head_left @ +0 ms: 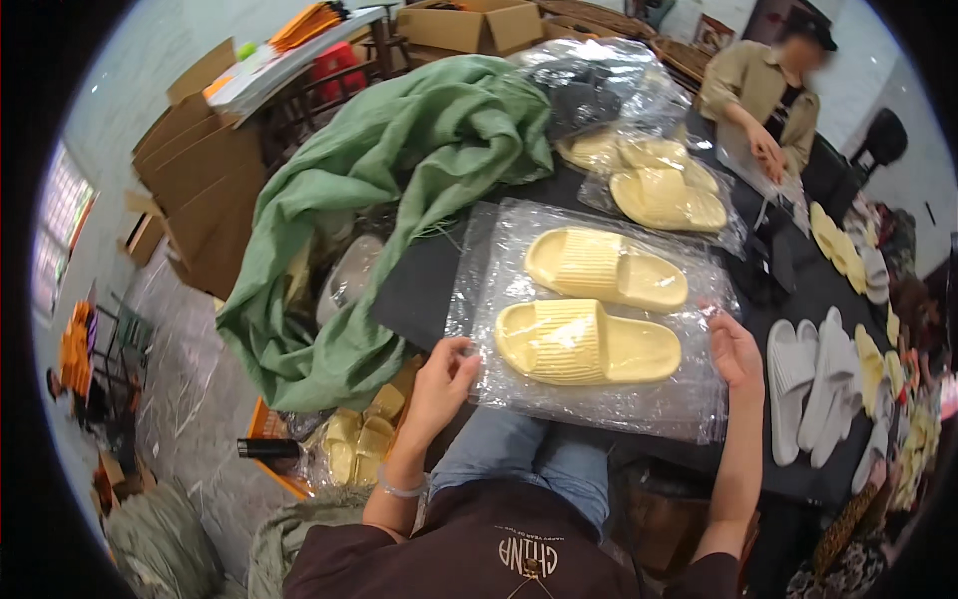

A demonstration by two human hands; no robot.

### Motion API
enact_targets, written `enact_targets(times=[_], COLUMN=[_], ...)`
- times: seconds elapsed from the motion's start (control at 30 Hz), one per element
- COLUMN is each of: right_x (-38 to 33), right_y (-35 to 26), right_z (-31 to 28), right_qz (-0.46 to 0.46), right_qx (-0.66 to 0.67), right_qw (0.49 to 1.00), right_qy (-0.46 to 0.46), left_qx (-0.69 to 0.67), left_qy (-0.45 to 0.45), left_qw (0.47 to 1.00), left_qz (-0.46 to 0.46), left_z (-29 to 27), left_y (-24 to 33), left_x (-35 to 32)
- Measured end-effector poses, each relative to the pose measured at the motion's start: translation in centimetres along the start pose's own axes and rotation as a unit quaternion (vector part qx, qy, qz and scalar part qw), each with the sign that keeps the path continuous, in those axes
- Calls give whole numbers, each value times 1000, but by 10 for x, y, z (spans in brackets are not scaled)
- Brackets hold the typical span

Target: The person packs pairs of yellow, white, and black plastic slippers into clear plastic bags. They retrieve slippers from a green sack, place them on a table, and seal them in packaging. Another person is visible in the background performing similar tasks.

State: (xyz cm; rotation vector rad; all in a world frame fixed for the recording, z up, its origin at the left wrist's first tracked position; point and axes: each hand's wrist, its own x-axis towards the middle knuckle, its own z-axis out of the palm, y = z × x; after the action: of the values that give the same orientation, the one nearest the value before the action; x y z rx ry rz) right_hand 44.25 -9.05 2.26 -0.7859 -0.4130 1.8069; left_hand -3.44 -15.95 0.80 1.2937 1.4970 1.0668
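**A:** ok so where's the stuff? calling the yellow slippers (589,342) the middle of the clock

**B:** pair's side by side in a clear plastic bag (649,411), toes to 9. Bag's over the near edge of the black table (414,290).

**A:** and the hands?

**B:** left hand (446,379) at 8, thumb and fingers pinching the bag's left edge. Right hand (736,351) between 3 and 4, fingers curled by the right edge, honestly can't tell if they're gripping.

**A:** anything around it?

**B:** big green cloth (334,185) at 10, more bagged yellow slippers (667,200) at 1, loose grey slippers (791,384) near 4. Co-worker's hand (766,155) between 1 and 2.
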Motion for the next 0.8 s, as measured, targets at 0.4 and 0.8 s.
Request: enact_targets(times=[0.4, 0.8], right_x=[46, 65], right_y=[36, 82], right_z=[128, 134], right_qz=[-248, -248], right_qx=[-803, -806], right_qw=[522, 531], right_qy=[-146, -89], left_qx=[269, 435], left_qy=[-50, -96], left_qw=[912, 847], left_qz=[305, 290], left_z=[-10, 16], left_y=[35, 13], left_x=[44, 79])
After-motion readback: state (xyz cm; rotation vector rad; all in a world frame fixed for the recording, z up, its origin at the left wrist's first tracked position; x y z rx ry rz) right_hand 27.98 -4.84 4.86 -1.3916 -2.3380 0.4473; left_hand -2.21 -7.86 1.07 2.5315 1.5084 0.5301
